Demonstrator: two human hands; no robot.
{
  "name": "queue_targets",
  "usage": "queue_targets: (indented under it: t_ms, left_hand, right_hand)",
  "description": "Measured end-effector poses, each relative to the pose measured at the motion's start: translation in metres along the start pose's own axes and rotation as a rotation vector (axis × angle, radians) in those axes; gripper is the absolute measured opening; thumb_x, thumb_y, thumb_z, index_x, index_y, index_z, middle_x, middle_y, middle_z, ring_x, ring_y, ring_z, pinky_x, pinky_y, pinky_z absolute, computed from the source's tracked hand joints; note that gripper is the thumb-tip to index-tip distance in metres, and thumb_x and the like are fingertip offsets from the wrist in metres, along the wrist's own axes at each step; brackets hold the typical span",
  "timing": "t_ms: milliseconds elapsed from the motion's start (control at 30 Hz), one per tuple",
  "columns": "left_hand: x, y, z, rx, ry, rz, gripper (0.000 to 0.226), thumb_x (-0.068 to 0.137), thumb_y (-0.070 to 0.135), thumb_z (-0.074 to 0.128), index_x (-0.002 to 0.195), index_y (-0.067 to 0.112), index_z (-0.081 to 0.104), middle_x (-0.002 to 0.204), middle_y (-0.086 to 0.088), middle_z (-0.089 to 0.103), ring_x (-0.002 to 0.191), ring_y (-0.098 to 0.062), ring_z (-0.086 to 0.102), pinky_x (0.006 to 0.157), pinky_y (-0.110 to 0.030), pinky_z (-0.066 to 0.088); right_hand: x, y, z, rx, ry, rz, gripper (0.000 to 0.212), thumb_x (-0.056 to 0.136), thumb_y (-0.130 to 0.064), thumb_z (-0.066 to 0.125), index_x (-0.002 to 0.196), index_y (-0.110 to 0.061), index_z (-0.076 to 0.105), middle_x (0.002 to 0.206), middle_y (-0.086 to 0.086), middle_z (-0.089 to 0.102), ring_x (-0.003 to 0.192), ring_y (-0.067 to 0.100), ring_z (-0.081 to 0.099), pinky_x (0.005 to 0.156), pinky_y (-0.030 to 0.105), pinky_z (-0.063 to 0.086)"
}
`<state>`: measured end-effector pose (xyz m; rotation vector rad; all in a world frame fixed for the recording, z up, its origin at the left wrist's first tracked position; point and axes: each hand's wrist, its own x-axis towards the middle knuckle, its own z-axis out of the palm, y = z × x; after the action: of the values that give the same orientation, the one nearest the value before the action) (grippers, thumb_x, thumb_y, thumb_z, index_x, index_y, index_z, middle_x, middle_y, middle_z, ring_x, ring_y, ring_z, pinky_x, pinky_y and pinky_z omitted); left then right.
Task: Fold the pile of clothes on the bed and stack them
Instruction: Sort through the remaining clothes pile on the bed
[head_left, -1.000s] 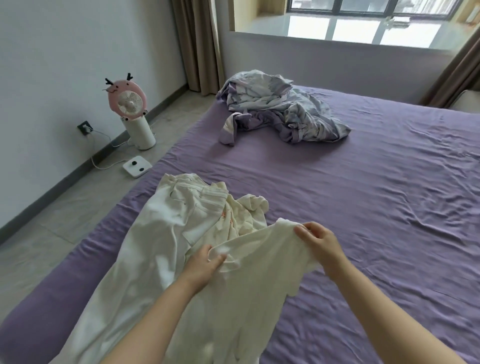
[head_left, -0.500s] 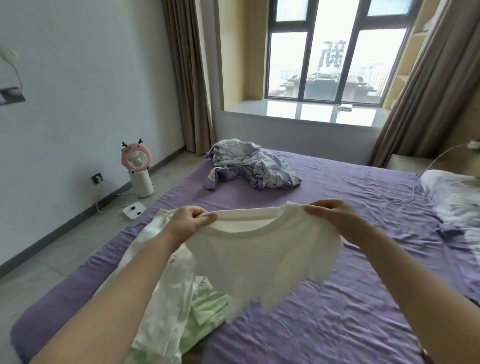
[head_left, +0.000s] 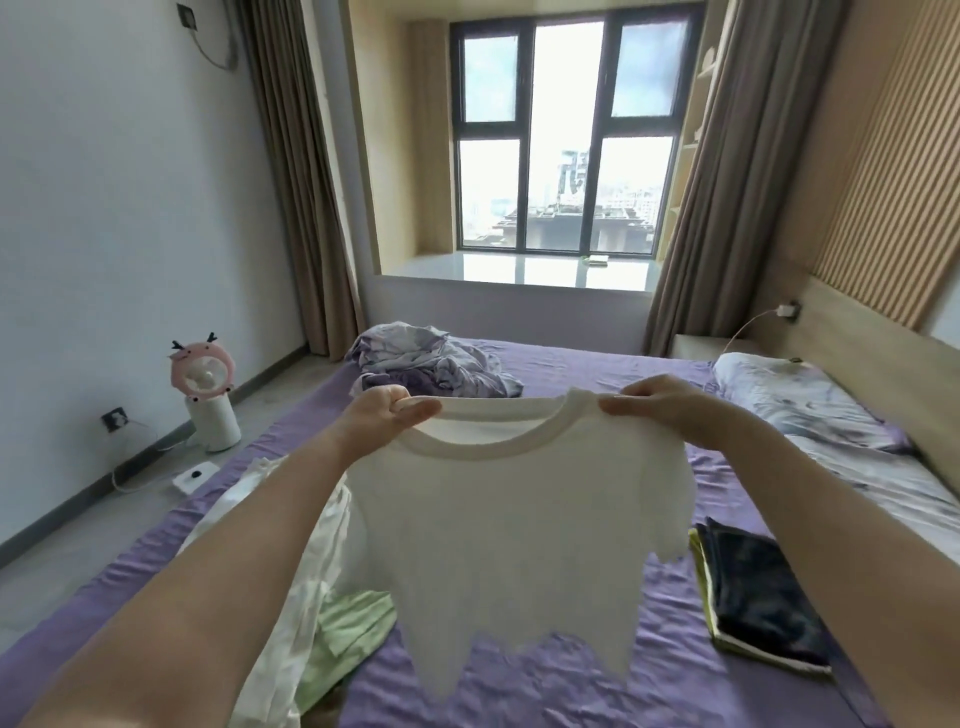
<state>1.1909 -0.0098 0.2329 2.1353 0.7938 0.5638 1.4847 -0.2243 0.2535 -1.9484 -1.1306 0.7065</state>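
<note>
A white T-shirt (head_left: 509, 540) hangs in the air in front of me, its round collar uppermost. My left hand (head_left: 384, 413) pinches the collar's left end and my right hand (head_left: 660, 408) pinches its right end, so the shirt is spread between them above the purple bed (head_left: 597, 691). Below on the left lies the loose pile: a white garment (head_left: 296, 587) and a pale green one (head_left: 348, 634). On the right rests a folded stack (head_left: 758, 592) with a dark garment on top.
A crumpled lilac quilt (head_left: 431, 364) lies at the bed's far end and a pillow (head_left: 810, 410) at the right by the headboard. On the floor to the left stand a pink fan (head_left: 205, 389) and a white power strip (head_left: 195, 475).
Both hands lifted the white T-shirt off the pile and raised it, stretching the collar wide. My view tilted up, and the window and folded stack came into sight.
</note>
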Motion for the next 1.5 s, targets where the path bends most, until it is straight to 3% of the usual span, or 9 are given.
queue_targets:
  t_ms: [167, 267, 467, 633, 800, 933, 1167, 1400, 1500]
  left_hand:
    - [-0.007, 0.011, -0.001, -0.12, -0.47, -0.055, 0.015, 0.092, 0.019, 0.062, 0.098, 0.005, 0.062, 0.083, -0.002, 0.059, 0.074, -0.007, 0.056, 0.067, -0.02, 0.046]
    - [-0.014, 0.012, 0.0, -0.26, -0.628, -0.099, 0.023, 0.091, 0.005, 0.06, 0.111, -0.005, 0.065, 0.096, -0.01, 0.069, 0.086, -0.015, 0.063, 0.075, -0.022, 0.052]
    - [-0.028, 0.019, 0.022, 0.021, -0.228, -0.037, 0.033, 0.091, 0.033, 0.064, 0.067, 0.011, 0.058, 0.061, 0.0, 0.045, 0.059, -0.012, 0.038, 0.052, -0.022, 0.029]
    - [-0.034, 0.017, 0.045, -0.105, -0.009, 0.053, 0.034, 0.093, 0.033, 0.06, 0.07, 0.01, 0.048, 0.06, 0.002, 0.036, 0.058, -0.013, 0.031, 0.052, -0.027, 0.026]
    - [-0.043, 0.006, 0.055, -0.053, -0.042, 0.109, 0.039, 0.081, 0.035, 0.074, 0.073, -0.001, 0.06, 0.06, 0.002, 0.047, 0.057, -0.011, 0.038, 0.052, -0.024, 0.031]
    - [-0.054, -0.008, 0.063, -0.037, -0.15, 0.117, 0.049, 0.079, 0.039, 0.075, 0.052, 0.012, 0.043, 0.054, 0.002, 0.032, 0.051, -0.012, 0.027, 0.051, -0.029, 0.023]
    - [-0.041, -0.012, 0.061, -0.046, -0.229, 0.068, 0.059, 0.077, 0.046, 0.075, 0.046, 0.021, 0.031, 0.049, 0.01, 0.024, 0.047, -0.01, 0.022, 0.045, -0.025, 0.018]
    - [0.021, -0.028, 0.111, 0.256, -0.175, 0.044, 0.036, 0.086, 0.039, 0.068, 0.077, 0.005, 0.063, 0.071, -0.003, 0.054, 0.068, -0.021, 0.047, 0.063, -0.032, 0.035]
    - [0.039, -0.063, 0.161, 0.405, -0.213, 0.021, 0.028, 0.094, 0.027, 0.058, 0.086, 0.0, 0.062, 0.09, -0.016, 0.058, 0.085, -0.031, 0.054, 0.072, -0.035, 0.037]
  right_hand:
    - [-0.036, 0.021, -0.007, 0.158, 0.059, -0.006, 0.029, 0.083, -0.031, 0.073, 0.056, -0.022, 0.066, 0.058, -0.005, 0.059, 0.052, 0.007, 0.055, 0.049, 0.019, 0.044]
    - [-0.054, 0.033, -0.007, 0.218, 0.142, 0.002, 0.027, 0.082, -0.029, 0.073, 0.056, -0.023, 0.068, 0.056, -0.007, 0.058, 0.05, 0.005, 0.055, 0.046, 0.018, 0.042]
    - [-0.095, 0.041, -0.008, 0.251, 0.261, 0.01, 0.022, 0.071, -0.038, 0.079, 0.081, -0.019, 0.076, 0.073, -0.001, 0.071, 0.065, 0.009, 0.065, 0.055, 0.019, 0.049]
    - [-0.128, 0.041, 0.002, 0.248, 0.358, 0.02, 0.018, 0.078, -0.037, 0.076, 0.081, -0.019, 0.075, 0.072, -0.002, 0.072, 0.063, 0.007, 0.066, 0.053, 0.015, 0.048]
    - [-0.156, 0.052, 0.019, 0.206, 0.402, 0.105, 0.024, 0.079, -0.039, 0.075, 0.078, -0.016, 0.074, 0.067, -0.005, 0.068, 0.06, 0.005, 0.062, 0.051, 0.015, 0.047]
    - [-0.175, 0.063, 0.03, 0.225, 0.379, 0.17, 0.018, 0.075, -0.039, 0.077, 0.074, -0.021, 0.075, 0.067, -0.004, 0.069, 0.059, 0.006, 0.063, 0.051, 0.016, 0.048]
    - [-0.166, 0.07, 0.03, 0.263, 0.355, 0.171, 0.023, 0.065, -0.043, 0.078, 0.073, -0.021, 0.076, 0.067, -0.004, 0.07, 0.057, 0.005, 0.063, 0.049, 0.015, 0.047]
    - [-0.097, 0.13, 0.024, 0.076, 0.319, 0.241, 0.03, 0.083, -0.037, 0.071, 0.081, -0.007, 0.07, 0.07, 0.0, 0.065, 0.062, 0.011, 0.058, 0.057, 0.023, 0.044]
    - [-0.051, 0.181, 0.041, -0.08, 0.24, 0.259, 0.032, 0.091, -0.03, 0.063, 0.087, 0.002, 0.067, 0.08, 0.014, 0.062, 0.07, 0.017, 0.053, 0.061, 0.028, 0.037]
